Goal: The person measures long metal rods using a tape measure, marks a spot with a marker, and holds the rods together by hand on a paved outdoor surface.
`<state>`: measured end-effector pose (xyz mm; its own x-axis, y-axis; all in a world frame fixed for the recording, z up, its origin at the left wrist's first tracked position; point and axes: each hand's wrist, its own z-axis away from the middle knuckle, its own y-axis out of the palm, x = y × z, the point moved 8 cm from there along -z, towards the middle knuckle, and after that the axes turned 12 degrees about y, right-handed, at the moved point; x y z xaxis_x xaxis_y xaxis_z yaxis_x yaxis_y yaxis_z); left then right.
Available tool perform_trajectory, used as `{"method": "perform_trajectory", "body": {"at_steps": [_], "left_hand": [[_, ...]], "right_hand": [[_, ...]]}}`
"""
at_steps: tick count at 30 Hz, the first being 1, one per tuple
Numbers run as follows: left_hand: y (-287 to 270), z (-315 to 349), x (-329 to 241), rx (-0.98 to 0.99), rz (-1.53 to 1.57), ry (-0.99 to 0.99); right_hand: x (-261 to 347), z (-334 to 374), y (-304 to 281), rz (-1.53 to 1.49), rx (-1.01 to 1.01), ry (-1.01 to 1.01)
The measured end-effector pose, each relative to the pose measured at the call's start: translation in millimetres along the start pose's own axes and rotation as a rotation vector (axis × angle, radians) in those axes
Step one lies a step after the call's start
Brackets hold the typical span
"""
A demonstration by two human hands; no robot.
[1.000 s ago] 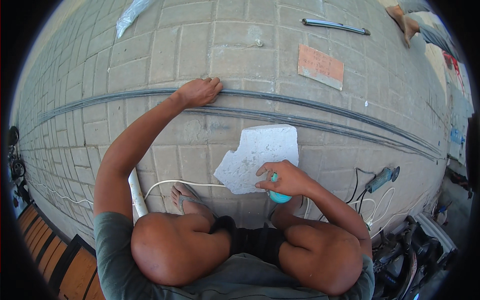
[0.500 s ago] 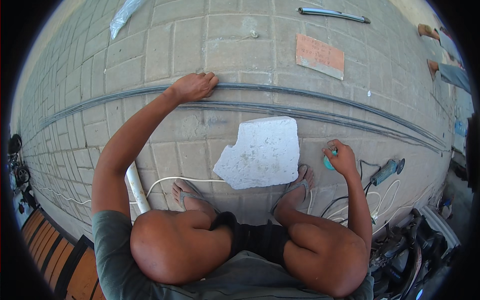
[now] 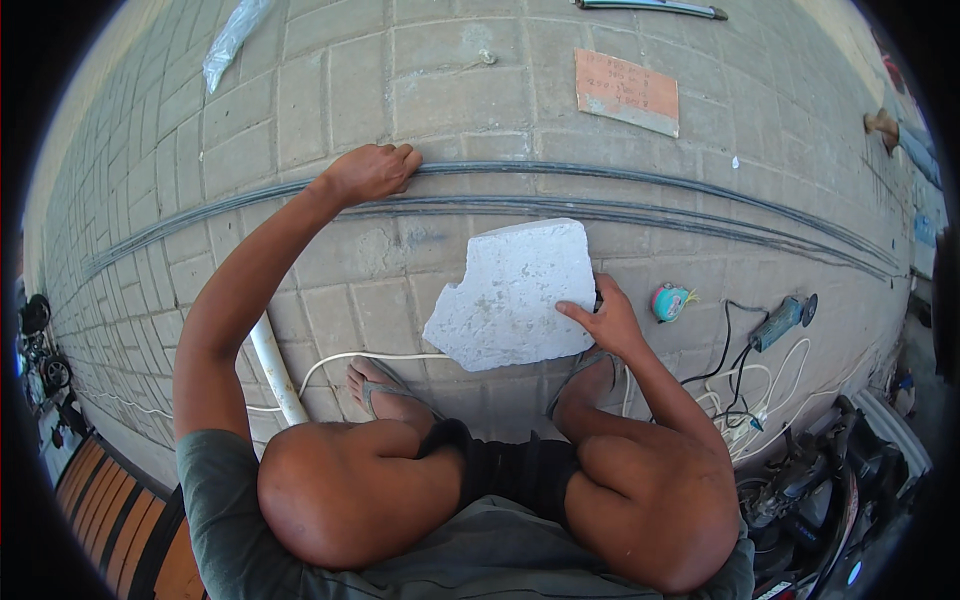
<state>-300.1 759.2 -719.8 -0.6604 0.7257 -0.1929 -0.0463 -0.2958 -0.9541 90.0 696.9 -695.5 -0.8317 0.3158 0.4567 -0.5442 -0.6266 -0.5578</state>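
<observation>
My left hand [image 3: 375,172] is closed round a bundle of long thin grey metal rods [image 3: 560,172] lying across the paving. Nearer to me, a second group of similar rods [image 3: 520,208] runs beside the bundle. A rough white slab [image 3: 515,295] with a broken left side lies in front of my feet. At its right edge is my right hand [image 3: 608,318], thumb on the top face and fingers bent at the side, partly hidden. To the right of that hand, a small round teal thing [image 3: 668,302] with yellowish strands rests on the ground.
An angle grinder [image 3: 780,322] lies at the right among tangled cables [image 3: 745,405]. A reddish board [image 3: 627,93] with writing and a metal tube [image 3: 650,8] lie beyond the rods. A white pipe [image 3: 275,370] is by my left knee. Another person's foot [image 3: 882,128] shows far right.
My right hand has left the round teal thing and moved left onto the slab's edge. My left hand stays closed on the rods. The whole view has shifted slightly.
</observation>
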Motion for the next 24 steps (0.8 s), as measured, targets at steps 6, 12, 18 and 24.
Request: {"method": "perform_trajectory", "body": {"at_steps": [6,12,18,24], "left_hand": [[-5.8,-1.6,1.6,0.097,0.069,-0.045],[-23.0,4.2,-2.7,-0.018,-0.021,0.037],[-46.2,4.1,-12.4,0.022,-0.024,0.049],[-59.1,3.0,-5.8,0.222,0.139,-0.100]], "right_hand": [[9.0,5.9,15.0,-0.085,0.087,0.064],[7.2,7.2,28.7,-0.374,0.119,0.219],[13.2,4.6,25.2,-0.720,0.191,0.204],[25.1,-5.0,37.2,-0.786,0.283,0.107]]}}
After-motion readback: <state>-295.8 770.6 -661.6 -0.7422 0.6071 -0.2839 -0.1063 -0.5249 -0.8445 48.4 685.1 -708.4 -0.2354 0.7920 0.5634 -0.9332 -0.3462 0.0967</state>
